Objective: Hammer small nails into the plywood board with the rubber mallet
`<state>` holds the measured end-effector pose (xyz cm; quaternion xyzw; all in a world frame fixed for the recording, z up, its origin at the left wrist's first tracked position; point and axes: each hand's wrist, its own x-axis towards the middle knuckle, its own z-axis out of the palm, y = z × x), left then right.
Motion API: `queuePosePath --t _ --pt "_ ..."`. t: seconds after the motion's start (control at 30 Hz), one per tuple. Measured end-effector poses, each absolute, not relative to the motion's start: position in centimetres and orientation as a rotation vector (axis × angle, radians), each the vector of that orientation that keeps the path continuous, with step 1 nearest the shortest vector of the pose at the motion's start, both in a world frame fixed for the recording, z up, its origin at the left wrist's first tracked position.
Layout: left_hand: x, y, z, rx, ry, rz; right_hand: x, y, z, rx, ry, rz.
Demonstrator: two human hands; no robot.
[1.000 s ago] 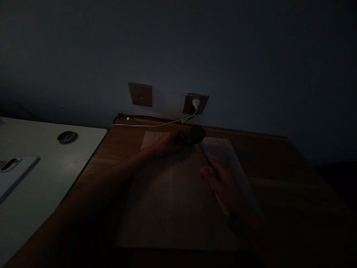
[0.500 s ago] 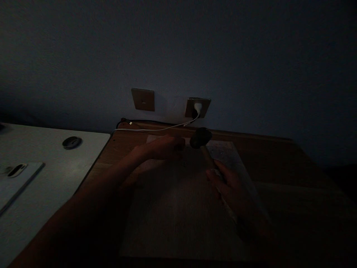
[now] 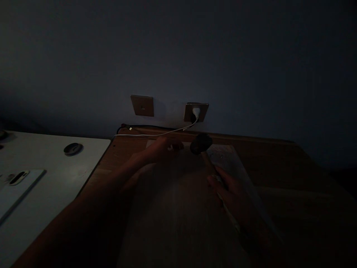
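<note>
My right hand [image 3: 232,190] is wrapped around the wooden handle of a mallet [image 3: 201,143]. The mallet's dark, rounded head points away from me, above the far part of a pale flat board [image 3: 178,208]. To the left of the mallet head, my left hand [image 3: 164,149] is closed over the board's far edge, fingers curled together. A small pale spot shows at its fingers, but the dim light hides what it is. Small bits [image 3: 220,156] lie on the board to the right of the mallet head.
The board rests on a brown wooden tabletop [image 3: 292,175]. On the left, a white table [image 3: 55,193] carries a dark round dish [image 3: 73,149] and a flat pale case [image 3: 21,186]. A white cable [image 3: 150,135] runs along the wall to a plugged socket [image 3: 196,112].
The whole scene sits slightly lower in view. My left hand has turned a little, showing a small pale spot at its fingers. The mallet stays in my right hand, nearly unmoved.
</note>
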<state>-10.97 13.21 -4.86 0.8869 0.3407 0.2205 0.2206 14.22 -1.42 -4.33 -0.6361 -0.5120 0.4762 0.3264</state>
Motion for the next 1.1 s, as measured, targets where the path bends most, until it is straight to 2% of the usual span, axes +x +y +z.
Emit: queuePosePath --t 0.23,1.1 --pt "-11.0 13.0 -7.8 2.224 1.043 0.722 14.2 -1.5 -4.4 -1.677 -1.335 1.254" --pt "-11.0 13.1 -7.8 2.309 1.030 0.677 14.6 -1.7 -4.5 -1.645 -1.381 1.231"
